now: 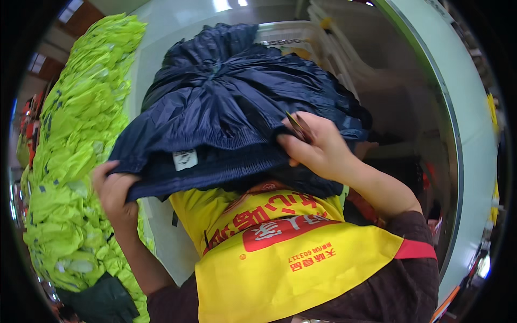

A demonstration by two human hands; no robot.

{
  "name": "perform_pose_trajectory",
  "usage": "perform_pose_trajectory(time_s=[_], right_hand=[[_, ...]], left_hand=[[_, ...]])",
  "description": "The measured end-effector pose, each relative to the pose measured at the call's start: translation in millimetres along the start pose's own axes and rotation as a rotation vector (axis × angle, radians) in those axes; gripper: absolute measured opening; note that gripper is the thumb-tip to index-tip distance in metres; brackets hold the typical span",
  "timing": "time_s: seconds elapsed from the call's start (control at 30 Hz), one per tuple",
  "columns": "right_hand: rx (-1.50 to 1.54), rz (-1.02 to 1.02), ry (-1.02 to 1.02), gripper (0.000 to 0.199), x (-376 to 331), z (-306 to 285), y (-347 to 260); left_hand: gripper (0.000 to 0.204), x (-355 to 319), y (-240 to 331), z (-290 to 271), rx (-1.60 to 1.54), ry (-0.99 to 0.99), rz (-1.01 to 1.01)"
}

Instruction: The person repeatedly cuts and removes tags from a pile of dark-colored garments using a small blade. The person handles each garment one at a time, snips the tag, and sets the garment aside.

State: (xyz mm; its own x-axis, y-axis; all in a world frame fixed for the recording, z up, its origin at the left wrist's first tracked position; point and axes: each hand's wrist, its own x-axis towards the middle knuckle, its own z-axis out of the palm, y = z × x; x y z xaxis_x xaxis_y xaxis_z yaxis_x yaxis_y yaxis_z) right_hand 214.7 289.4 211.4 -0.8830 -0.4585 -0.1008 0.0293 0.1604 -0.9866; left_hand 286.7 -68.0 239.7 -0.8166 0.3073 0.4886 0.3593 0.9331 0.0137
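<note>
The person is gripping a bundle of dark navy garments [237, 102] with both hands, and it is sitting high in the middle of the view, just above their yellow apron [280, 258]. The left hand [114, 191] is curling around the bundle's near left corner, fingers tucked under the elastic waistband edge, close to a small white label [185, 159]. The right hand [318, 145] is pressing on the near right side of the bundle, fingers closed over the fabric and also pinching a small pair of scissors [299, 127] whose blades are lying against the cloth. To the left, a long pile of bright yellow-green garments [75, 151] is running from near to far along a white table [161, 237].
</note>
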Motion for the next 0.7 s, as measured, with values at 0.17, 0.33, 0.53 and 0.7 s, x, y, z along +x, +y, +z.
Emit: perform_pose_trajectory(time_s=[0.17, 0.33, 0.53, 0.7], right_hand=[[-0.094, 0.06, 0.087, 0.008, 36.7, -27.3, 103.4], [-0.042, 0.252, 0.131, 0.011, 36.0, -37.3, 70.7], [-0.072, 0.333, -0.016, 0.019, 5.8, -63.1, 66.6], [-0.104, 0.228, 0.007, 0.014, -20.8, -65.6, 68.3]], left_hand=[[0.05, 41.5, 46.7, 14.1, -0.717, -0.779, 0.172], [0.045, 108.2, 222.6, 18.0, -1.594, -0.926, 0.262], [0.057, 109.6, 309.2, 9.9, -1.683, -1.015, 0.498], [0.044, 126.8, 320.9, -14.5, -1.814, -1.114, 0.735]])
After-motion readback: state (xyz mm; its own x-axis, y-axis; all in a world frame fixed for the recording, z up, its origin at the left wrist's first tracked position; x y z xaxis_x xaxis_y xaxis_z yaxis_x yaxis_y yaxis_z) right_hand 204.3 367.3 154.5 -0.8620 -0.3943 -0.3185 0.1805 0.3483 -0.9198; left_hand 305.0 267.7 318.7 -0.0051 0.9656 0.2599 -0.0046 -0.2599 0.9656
